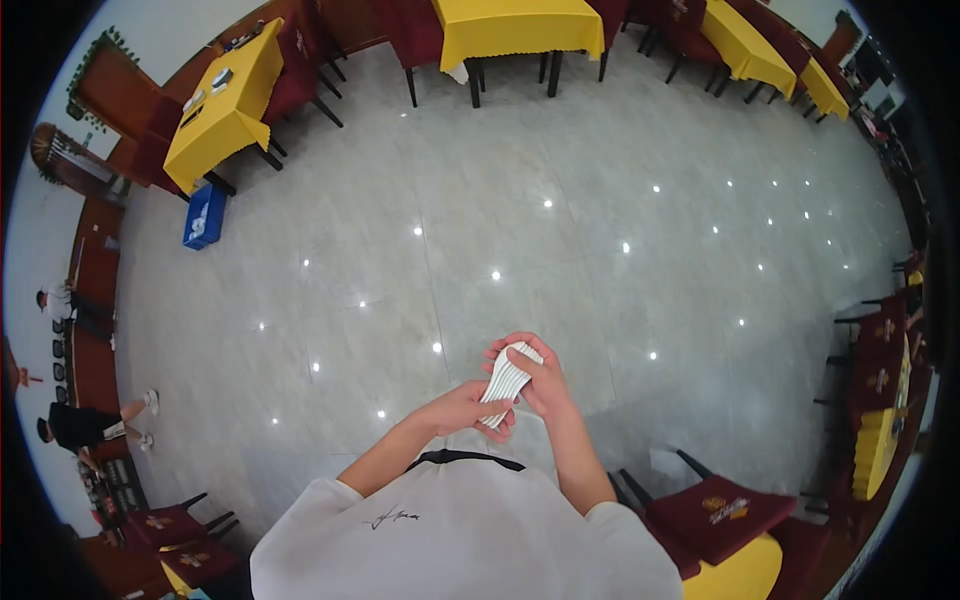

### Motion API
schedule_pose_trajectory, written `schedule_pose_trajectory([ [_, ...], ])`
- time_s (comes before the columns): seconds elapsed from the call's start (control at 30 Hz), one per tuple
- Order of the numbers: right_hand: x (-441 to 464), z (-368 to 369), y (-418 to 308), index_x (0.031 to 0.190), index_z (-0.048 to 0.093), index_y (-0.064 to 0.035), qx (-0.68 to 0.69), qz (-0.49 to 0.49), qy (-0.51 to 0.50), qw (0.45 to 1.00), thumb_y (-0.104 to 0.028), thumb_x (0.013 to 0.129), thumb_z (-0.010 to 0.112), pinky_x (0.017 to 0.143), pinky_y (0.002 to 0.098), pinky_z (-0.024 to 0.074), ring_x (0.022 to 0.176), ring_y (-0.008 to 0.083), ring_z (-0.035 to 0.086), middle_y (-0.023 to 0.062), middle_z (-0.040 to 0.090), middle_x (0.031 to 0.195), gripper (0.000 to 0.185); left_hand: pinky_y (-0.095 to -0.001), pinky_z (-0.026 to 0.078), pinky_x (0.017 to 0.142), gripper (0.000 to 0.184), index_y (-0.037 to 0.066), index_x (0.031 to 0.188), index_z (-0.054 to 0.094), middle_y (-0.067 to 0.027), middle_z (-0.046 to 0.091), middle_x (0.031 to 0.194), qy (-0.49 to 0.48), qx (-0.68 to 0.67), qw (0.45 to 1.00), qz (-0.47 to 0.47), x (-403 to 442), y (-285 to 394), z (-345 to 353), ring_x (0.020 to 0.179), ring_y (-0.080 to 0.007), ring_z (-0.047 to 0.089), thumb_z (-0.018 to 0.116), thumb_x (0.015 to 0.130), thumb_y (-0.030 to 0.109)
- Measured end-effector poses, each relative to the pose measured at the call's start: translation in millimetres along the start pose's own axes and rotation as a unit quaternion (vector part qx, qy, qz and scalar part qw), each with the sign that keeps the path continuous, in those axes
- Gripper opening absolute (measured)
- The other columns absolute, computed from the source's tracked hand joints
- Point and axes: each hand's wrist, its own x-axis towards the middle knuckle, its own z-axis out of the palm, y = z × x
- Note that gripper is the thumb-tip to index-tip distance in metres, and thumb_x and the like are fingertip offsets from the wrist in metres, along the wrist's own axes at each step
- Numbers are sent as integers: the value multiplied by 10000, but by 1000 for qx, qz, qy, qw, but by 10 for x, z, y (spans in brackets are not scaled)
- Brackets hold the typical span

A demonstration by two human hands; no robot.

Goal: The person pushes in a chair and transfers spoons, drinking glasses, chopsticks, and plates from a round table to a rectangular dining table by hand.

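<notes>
A nested stack of white soup spoons (508, 383) is held between my two hands, in front of my waist. It lies at a slant, and its edges show as parallel lines. My left hand (465, 409) is closed round the lower end, thumb across the top. My right hand (533, 373) wraps the upper, rounded end, with its thumb pressed on the stack. My fingers and palms hide parts of the underside.
Grey tiled floor (520, 230) spreads ahead. A yellow-clothed table (235, 85) stands at the far left, with a blue crate (204, 217) beside it. Maroon chairs (720, 515) are close on the right. Two people, one in a black shirt (82, 426), are at the left.
</notes>
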Motion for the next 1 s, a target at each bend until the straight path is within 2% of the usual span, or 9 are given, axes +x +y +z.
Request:
schedule_pose_trajectory([
  [0.2, 1708, 245, -1212, 1083, 570, -22, -50, 79, -82, 992, -40, 915, 621, 897, 438, 564, 1045, 273, 634, 130, 614, 1075, 176, -366, 587, 737, 286, 41, 1183, 534, -51, 612, 919, 56, -85, 993, 54, 681, 1487, -586, 802, -162, 639, 541, 1002, 263],
  [0.3, 2636, 225, -1691, 1090, 567, -28, -79, 111, -83, 987, -43, 919, 618, 890, 430, 566, 1048, 282, 634, 129, 609, 1076, 178, -359, 580, 716, 283, 50, 1184, 541, -49, 619, 911, 66, -129, 988, 59, 1198, 2151, -1075, 773, -158, 635, 539, 1004, 268],
  [0.37, 3299, 127, -1975, 1092, 561, -29, -77, 114, -87, 987, -39, 919, 609, 917, 457, 556, 1068, 303, 627, 142, 604, 1084, 180, -356, 579, 706, 271, 52, 1176, 548, -43, 624, 897, 59, -147, 986, 52, 1601, 2619, -1450, 761, -159, 636, 529, 1008, 264],
  [0.47, 4260, 79, -2468, 1107, 555, -25, -78, 111, -58, 989, -27, 919, 597, 952, 483, 538, 1106, 328, 611, 163, 597, 1118, 192, -324, 550, 648, 250, 58, 1128, 555, -38, 623, 888, 30, -133, 988, 70, 2244, 3320, -2055, 738, -145, 622, 526, 1011, 277],
  [0.6, 5354, 183, -3334, 1125, 550, -18, -81, 78, -32, 993, -11, 928, 567, 993, 505, 510, 1135, 347, 596, 186, 587, 1167, 198, -285, 489, 583, 246, 60, 1068, 549, -30, 610, 862, -3, -86, 995, 56, 2808, 4674, -2613, 713, -124, 593, 530, 1010, 298],
  [0.77, 6616, 269, -4375, 1127, 557, -5, -53, 8, -31, 998, -17, 932, 556, 1008, 488, 498, 1146, 349, 592, 189, 588, 1179, 195, -270, 454, 555, 239, 59, 1008, 550, -19, 585, 819, -31, 2, 998, 55, 3541, 6231, -3248, 689, -118, 572, 535, 1006, 297],
  [1.0, 8748, 57, -5475, 1143, 559, -2, -45, 34, -53, 997, -15, 919, 578, 1000, 464, 506, 1129, 319, 603, 172, 591, 1185, 225, -271, 429, 531, 221, 59, 988, 548, -23, 578, 814, 32, -4, 999, 41, 4796, 7850, -4336, 671, -126, 564, 532, 1007, 279],
])
